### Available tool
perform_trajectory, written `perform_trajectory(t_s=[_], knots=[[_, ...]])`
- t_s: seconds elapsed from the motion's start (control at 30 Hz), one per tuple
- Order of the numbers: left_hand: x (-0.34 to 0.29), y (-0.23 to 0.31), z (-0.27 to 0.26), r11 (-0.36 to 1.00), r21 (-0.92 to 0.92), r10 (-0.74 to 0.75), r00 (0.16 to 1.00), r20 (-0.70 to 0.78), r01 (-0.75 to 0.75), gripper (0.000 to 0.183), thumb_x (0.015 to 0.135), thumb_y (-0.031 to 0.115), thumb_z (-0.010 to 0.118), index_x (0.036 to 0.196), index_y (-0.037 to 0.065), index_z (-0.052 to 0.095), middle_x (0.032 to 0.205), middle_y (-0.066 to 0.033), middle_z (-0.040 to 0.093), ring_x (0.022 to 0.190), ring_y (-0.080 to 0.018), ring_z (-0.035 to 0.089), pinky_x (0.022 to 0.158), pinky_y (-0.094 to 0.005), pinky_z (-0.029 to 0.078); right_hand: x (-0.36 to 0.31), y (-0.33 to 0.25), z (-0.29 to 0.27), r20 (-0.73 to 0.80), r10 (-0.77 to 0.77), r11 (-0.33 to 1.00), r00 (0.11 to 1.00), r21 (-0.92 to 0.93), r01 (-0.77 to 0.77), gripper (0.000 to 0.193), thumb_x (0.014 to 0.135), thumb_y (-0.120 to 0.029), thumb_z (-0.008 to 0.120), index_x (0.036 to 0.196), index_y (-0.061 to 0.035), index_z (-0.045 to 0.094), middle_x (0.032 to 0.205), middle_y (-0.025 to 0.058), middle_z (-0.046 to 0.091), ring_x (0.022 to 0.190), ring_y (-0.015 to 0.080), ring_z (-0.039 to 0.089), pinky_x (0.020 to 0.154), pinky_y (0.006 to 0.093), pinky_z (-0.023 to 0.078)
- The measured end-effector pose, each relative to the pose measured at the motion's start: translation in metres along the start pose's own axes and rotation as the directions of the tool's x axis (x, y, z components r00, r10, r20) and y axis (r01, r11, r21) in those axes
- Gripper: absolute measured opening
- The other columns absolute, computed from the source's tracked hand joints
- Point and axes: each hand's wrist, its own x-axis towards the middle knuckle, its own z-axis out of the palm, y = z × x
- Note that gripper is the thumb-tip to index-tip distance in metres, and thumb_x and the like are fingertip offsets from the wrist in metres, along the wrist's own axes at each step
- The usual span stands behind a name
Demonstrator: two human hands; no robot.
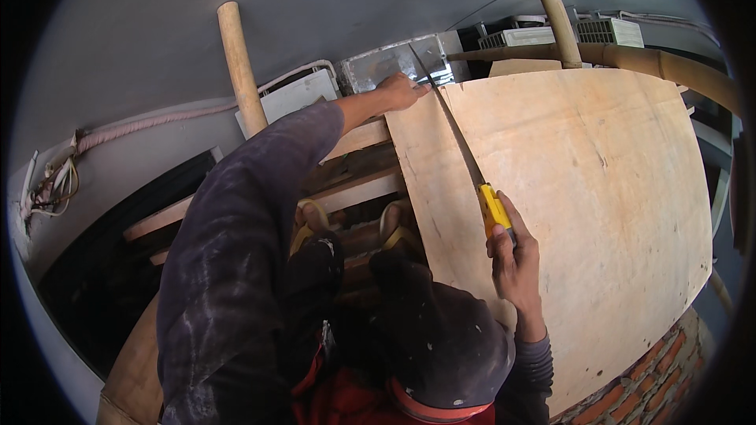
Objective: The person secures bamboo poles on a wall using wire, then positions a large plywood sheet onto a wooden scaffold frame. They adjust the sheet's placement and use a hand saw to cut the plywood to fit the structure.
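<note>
My right hand [517, 256] is wrapped round the yellow handle of a handsaw [465, 145]. Its long dark blade runs away from me along a narrow cut at the far edge of a plywood sheet [583, 181], and the tip sticks out past that edge. At the sheet's far left corner, beside the blade, my left hand [402, 93] is closed over the edge; some of its fingers are hidden. A strip of plywood lies left of the blade, with the larger part to the right.
Wooden beams [358, 191] with gaps between them lie to the left, under my sandalled feet [315, 216]. Bamboo poles [240, 67] rise at the back, and another [630, 55] crosses at the far right. Loose wires [59, 185] hang from the left wall. Brickwork [654, 374] shows at lower right.
</note>
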Motion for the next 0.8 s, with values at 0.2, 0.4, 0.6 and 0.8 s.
perform_trajectory(t_s=[0.2,0.4,0.6,0.8], knots=[[-0.001,-0.001,-0.004,0.999,0.025,0.031,0.999,0.038,-0.032,0.051,0.087,0.051,0.048,0.109,0.007,0.064,0.104,-0.0184,0.062,0.1,-0.0278,0.057,0.087,-0.0348,0.042,0.013,0.007,0.005,-0.008,-0.016,0.999,1.0,0.031,0.016,0.044,0.094,-0.022,0.041,0.133,-0.0031,0.04,0.055,0.0035,0.045,0.052,0.0105,0.043,0.053,0.0258,0.04],[-0.004,0.005,-0.006,1.0,0.013,0.028,0.999,0.016,-0.029,0.051,0.086,0.051,0.049,0.109,0.009,0.064,0.103,-0.0191,0.062,0.1,-0.0286,0.058,0.087,-0.035,0.043,0.019,0.002,0.006,0.006,-0.001,1.0,1.0,-0.003,0.001,0.043,0.094,-0.022,0.041,0.133,-0.0034,0.04,0.055,0.0042,0.045,0.052,0.0111,0.043,0.054,0.0262,0.04],[-0.005,-0.003,-0.005,0.998,-0.034,0.061,0.997,0.037,-0.06,0.052,0.085,0.054,0.05,0.106,0.008,0.065,0.103,-0.0179,0.063,0.098,-0.0295,0.059,0.086,-0.035,0.044,0.017,0.003,0.008,0.001,-0.028,1.0,1.0,0.011,0.028,0.044,0.094,-0.023,0.041,0.132,-0.0025,0.04,0.055,0.0035,0.044,0.053,0.0096,0.043,0.053,0.0251,0.039],[-0.009,0.004,-0.006,0.997,0.028,0.073,0.997,0.022,-0.073,0.053,0.085,0.054,0.049,0.107,0.008,0.064,0.103,-0.0193,0.062,0.098,-0.0307,0.058,0.086,-0.0357,0.044,0.016,0.012,0.008,-0.007,-0.025,0.996,1.0,0.086,0.025,0.043,0.094,-0.021,0.041,0.132,-0.0011,0.04,0.054,0.0026,0.045,0.051,0.0084,0.04,0.051,0.0244,0.037]])
